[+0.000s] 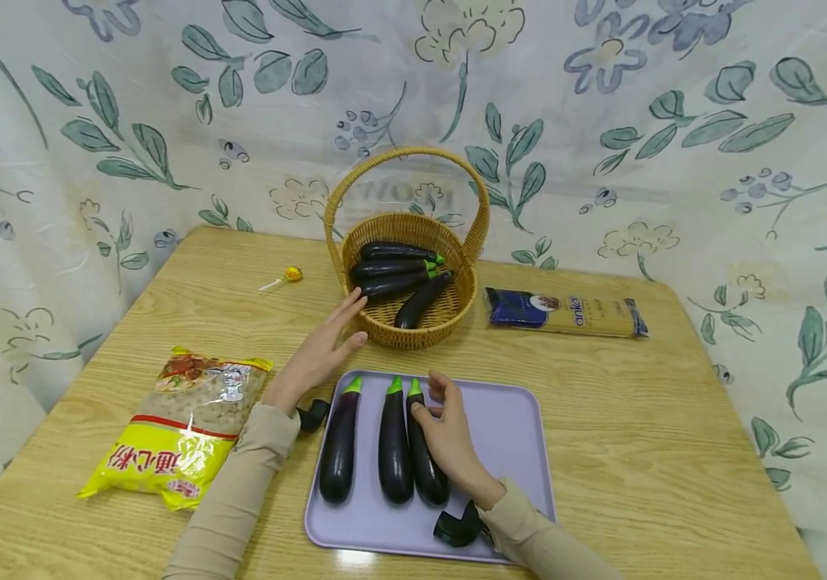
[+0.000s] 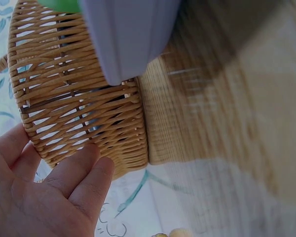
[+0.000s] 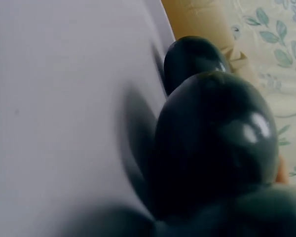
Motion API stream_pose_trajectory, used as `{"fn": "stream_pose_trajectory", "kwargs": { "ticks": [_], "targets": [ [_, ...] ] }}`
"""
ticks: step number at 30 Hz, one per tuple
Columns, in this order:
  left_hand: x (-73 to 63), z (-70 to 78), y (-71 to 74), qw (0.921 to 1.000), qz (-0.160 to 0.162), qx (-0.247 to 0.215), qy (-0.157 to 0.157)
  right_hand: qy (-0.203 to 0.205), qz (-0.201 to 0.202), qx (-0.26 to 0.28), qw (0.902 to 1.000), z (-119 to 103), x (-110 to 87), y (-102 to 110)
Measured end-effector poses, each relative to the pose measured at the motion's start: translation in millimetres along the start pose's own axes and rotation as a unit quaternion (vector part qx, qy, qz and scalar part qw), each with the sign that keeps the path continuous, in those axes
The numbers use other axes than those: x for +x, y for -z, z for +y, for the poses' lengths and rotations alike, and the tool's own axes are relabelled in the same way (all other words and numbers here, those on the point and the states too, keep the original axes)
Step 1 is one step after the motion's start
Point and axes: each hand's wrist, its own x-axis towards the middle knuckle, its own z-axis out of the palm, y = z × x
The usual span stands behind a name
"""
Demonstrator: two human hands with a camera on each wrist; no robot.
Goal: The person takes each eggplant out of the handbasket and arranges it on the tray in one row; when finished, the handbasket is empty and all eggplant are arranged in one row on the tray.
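My left hand (image 1: pixel 322 346) reaches to the wicker basket (image 1: pixel 416 334), fingertips at its left rim. In the left wrist view the fingers (image 2: pixel 76 170) lie extended along the basket's weave. Several dark eggplants (image 1: pixel 391 268) with green stems lie inside the basket. On the lilac tray (image 1: pixel 496 419) lie three more: a left eggplant (image 1: pixel 339 451), a middle eggplant (image 1: pixel 394 451) and a right eggplant (image 1: pixel 427 463). My right hand (image 1: pixel 452 431) is over the right one, thumb at its upper part, the other fingers loosely bent beside the stem. A large eggplant end (image 3: pixel 217 133) fills the right wrist view.
A yellow pasta bag (image 1: pixel 181 427) lies left of the tray, a lollipop (image 1: pixel 290 275) behind it. To the basket's right is a packet of long pasta (image 1: pixel 565 312). A floral curtain (image 1: pixel 601 161) hangs behind the wooden table (image 1: pixel 638 451).
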Motion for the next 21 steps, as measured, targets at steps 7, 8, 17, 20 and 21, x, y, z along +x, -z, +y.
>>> {"fn": "stream_pose_trajectory", "kwargs": {
  "ticks": [7,8,17,20,21],
  "targets": [
    [-0.9,-1.5,1.6,1.0000,-0.002,0.002,0.001,0.003,0.002,0.010,0.9999,-19.8,7.6,14.3],
    [-1.1,-1.6,2.1,1.0000,-0.002,0.002,0.001,0.006,0.001,0.014,0.9999,-24.6,10.3,17.2],
    [-0.9,-1.3,2.7,1.0000,0.002,-0.003,-0.005,0.040,0.014,0.072,0.9965,-56.9,51.6,35.3],
    [-0.6,-0.9,1.1,1.0000,0.001,-0.005,-0.008,0.041,0.023,0.084,0.9953,-63.1,68.6,38.3],
    [-0.6,-1.0,0.5,0.9999,0.001,-0.005,-0.009,0.034,0.022,0.085,0.9955,-65.1,74.0,39.7]
  ]
}}
